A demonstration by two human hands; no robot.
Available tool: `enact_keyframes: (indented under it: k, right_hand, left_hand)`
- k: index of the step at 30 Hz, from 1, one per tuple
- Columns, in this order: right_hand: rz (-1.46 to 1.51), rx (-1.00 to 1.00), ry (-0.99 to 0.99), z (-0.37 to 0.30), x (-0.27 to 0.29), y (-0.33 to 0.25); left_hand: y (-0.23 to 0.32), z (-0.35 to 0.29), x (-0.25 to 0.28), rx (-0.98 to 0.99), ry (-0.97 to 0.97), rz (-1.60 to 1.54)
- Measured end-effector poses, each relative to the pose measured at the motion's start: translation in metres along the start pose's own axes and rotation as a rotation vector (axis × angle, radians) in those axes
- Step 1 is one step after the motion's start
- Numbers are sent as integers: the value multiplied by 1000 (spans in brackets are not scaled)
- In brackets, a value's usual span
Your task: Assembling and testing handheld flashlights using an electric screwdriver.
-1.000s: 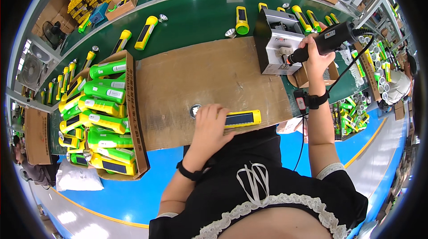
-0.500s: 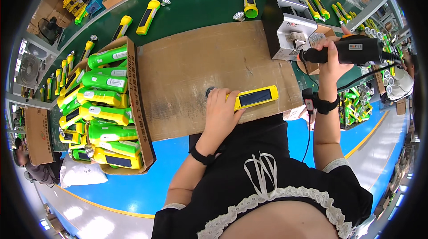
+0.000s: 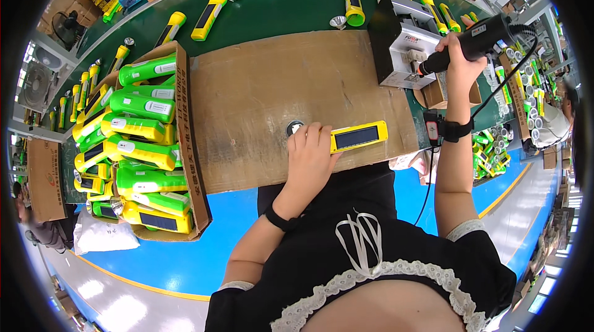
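On the brown cardboard sheet (image 3: pixel 266 94), my left hand (image 3: pixel 310 152) is closed around one end of a yellow flashlight (image 3: pixel 359 136) with a dark solar panel facing up. Its round reflector end (image 3: pixel 293 127) peeks out past my fingers. Off to the right, my right hand (image 3: pixel 463 63) grips a black electric screwdriver (image 3: pixel 479 40) with a cable trailing from its rear end. The driver's tip meets the front of a grey and black box-shaped machine (image 3: pixel 402 47), apparently at its small outlet block; exact contact is hard to see.
A cardboard box (image 3: pixel 192 146) full of green and yellow flashlights stands left of the sheet. Behind, more flashlights (image 3: pixel 209 16) and loose reflectors (image 3: pixel 338 22) lie on the green bench (image 3: pixel 278 4). The screwdriver's cable (image 3: pixel 516 78) loops down beside my right forearm.
The screwdriver has tilted, its rear end swinging upward and away while its tip stays by the machine. My left hand keeps hold of the flashlight, nearly still. The whole view has shifted slightly.
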State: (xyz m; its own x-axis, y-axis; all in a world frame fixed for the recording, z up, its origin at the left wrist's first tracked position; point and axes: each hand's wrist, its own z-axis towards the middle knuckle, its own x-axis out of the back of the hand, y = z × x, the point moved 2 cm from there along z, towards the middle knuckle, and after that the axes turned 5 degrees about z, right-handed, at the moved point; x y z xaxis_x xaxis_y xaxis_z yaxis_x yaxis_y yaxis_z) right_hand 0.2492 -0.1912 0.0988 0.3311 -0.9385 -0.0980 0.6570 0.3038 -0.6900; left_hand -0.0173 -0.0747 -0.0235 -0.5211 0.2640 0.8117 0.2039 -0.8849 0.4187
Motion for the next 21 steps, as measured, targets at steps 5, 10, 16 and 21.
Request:
enact_keyframes:
  k: [5, 10, 16, 21]
  right_hand:
    - [214, -186, -19, -17, 3, -4]
    - [437, -157, -120, -62, -2, -35]
    - [589, -213, -245, -111, -29, -76]
    - [624, -268, -328, -131, -44, -86]
  left_hand:
    - [4, -7, -4, 74, -37, 83]
    - [4, -15, -10, 18, 16, 109]
    - [1, -18, -10, 45, -14, 105]
    - [-1, -20, -14, 104, 28, -82]
